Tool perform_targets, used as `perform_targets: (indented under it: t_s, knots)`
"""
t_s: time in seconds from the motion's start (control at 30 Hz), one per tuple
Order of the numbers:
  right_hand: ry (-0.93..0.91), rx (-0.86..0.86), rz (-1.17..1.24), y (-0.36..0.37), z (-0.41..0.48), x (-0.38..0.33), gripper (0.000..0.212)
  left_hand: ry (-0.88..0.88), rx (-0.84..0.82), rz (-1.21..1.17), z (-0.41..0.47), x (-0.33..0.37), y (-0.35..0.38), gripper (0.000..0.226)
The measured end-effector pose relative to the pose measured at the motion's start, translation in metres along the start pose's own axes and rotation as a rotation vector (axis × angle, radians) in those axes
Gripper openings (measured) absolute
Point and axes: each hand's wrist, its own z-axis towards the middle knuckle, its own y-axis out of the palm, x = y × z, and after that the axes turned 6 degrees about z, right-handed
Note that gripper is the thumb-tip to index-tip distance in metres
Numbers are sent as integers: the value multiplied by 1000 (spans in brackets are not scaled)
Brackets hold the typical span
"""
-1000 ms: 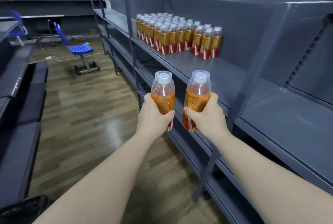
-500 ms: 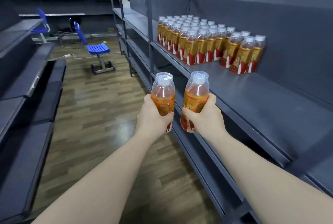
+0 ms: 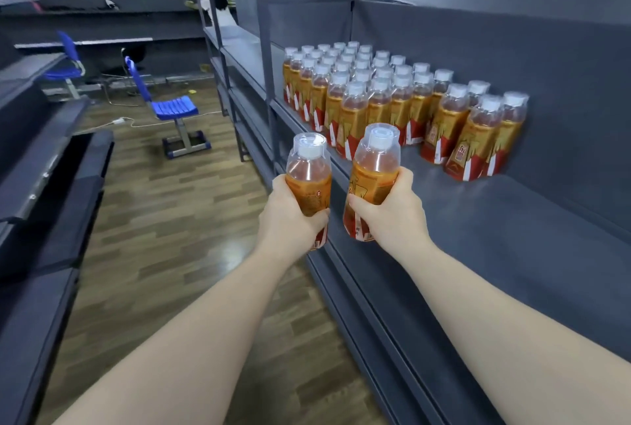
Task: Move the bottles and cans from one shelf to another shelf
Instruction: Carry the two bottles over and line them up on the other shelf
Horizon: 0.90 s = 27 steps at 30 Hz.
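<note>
My left hand (image 3: pixel 290 223) grips an orange-labelled drink bottle (image 3: pixel 309 172) with a clear cap, held upright. My right hand (image 3: pixel 392 216) grips a second, matching bottle (image 3: pixel 375 165), tilted slightly left. Both bottles are held side by side in front of the grey shelf (image 3: pixel 512 226) on my right, near its front edge. Further along that shelf stands a packed group of several identical bottles (image 3: pixel 382 96) in rows against the back panel.
Lower grey shelves (image 3: pixel 368 305) run below on the right. More dark shelving (image 3: pixel 44 165) lines the left side of the wooden-floored aisle. Two blue chairs (image 3: pixel 170 107) stand at the far end, with a cable on the floor.
I have come closer to the group of bottles on the shelf, which now looks larger and nearer. Both hands still hold their bottles in the same way.
</note>
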Motion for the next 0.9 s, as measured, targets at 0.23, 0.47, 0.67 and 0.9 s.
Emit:
perform_targets:
  t_s: [0.23,0.47,0.67,0.9]
  knots:
    - [104,174,-23,-21,64,30,70,122,-118,-29,77,29,56,62]
    - [240,390,-91,-35,115,52,78,306,-326,-35,154,55,108,67]
    - [349,540,-92,-39,145,67,84,412,-456,-22,210,70,156,76]
    - [366,643,-59,-40,161,86,80,465,-530,-63,242,83,208,75]
